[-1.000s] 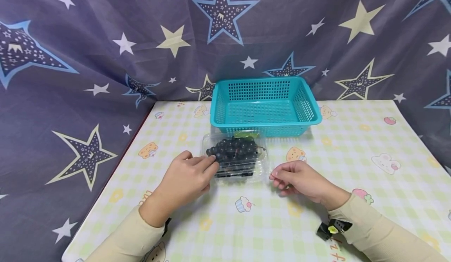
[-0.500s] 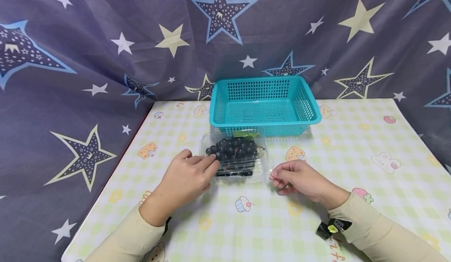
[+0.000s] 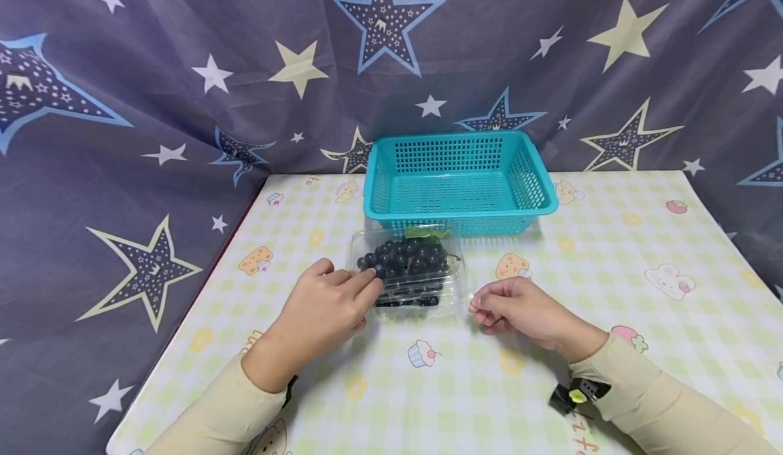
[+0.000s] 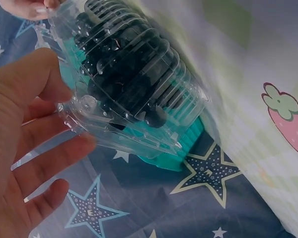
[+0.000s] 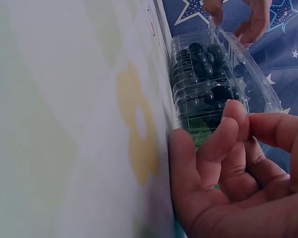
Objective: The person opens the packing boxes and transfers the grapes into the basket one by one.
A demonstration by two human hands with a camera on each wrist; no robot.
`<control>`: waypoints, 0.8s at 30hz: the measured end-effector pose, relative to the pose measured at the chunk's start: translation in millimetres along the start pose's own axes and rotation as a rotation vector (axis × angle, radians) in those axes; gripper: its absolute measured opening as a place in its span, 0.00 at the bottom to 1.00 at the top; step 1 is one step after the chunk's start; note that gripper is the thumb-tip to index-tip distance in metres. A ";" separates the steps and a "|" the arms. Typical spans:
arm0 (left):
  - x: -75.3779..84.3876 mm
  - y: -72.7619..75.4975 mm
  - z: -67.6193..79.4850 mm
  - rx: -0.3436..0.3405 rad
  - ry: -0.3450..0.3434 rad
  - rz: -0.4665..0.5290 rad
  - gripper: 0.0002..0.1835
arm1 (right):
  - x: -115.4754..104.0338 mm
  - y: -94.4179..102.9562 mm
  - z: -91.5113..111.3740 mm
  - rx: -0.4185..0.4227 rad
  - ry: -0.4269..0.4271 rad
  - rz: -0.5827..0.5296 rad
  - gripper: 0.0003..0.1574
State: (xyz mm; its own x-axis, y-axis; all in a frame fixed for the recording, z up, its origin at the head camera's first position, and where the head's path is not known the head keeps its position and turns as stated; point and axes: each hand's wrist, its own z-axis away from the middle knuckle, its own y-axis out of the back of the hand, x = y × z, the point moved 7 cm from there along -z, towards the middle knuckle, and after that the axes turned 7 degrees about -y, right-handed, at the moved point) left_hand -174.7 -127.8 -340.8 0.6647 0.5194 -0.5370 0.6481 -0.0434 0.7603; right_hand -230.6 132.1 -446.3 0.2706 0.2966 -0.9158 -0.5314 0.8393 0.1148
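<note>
A clear plastic clamshell box point(image 3: 453, 300) lies on the table, its ribbed side crossing in front of dark grapes point(image 3: 411, 256). Something green point(image 3: 427, 233) shows at its far edge. My left hand point(image 3: 327, 315) pinches the near left edge of the box between thumb and fingers, the other fingers spread in the left wrist view. At the near right corner, my right hand point(image 3: 520, 311) pinches the clear rim with thumb and index fingertip, the remaining fingers curled loosely beneath. A clear flap point(image 5: 260, 82) leans away from the grapes in the right wrist view.
Just behind the box stands a turquoise perforated basket point(image 3: 461, 217) with nothing inside. A checked cloth point(image 3: 612, 251) with printed cartoons covers the table. The star-patterned curtain point(image 3: 245, 88) hangs along the back and left side.
</note>
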 end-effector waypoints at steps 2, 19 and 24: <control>-0.8 0.2 0.4 -0.001 0.003 0.004 0.17 | -2.4 1.3 0.0 0.020 0.019 0.059 0.18; 0.5 -16.4 3.6 -0.122 0.100 0.081 0.43 | -7.1 2.1 1.4 0.052 0.066 0.182 0.16; 4.4 -20.4 1.1 -0.124 0.066 0.101 0.41 | -6.1 1.4 1.8 0.047 0.079 0.163 0.16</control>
State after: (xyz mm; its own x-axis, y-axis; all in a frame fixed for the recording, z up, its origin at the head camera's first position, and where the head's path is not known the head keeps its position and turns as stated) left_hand -184.6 -125.6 -359.0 0.6956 0.5730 -0.4334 0.5255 0.0055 0.8508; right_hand -231.5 132.3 -439.8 0.1191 0.3955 -0.9107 -0.5243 0.8040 0.2806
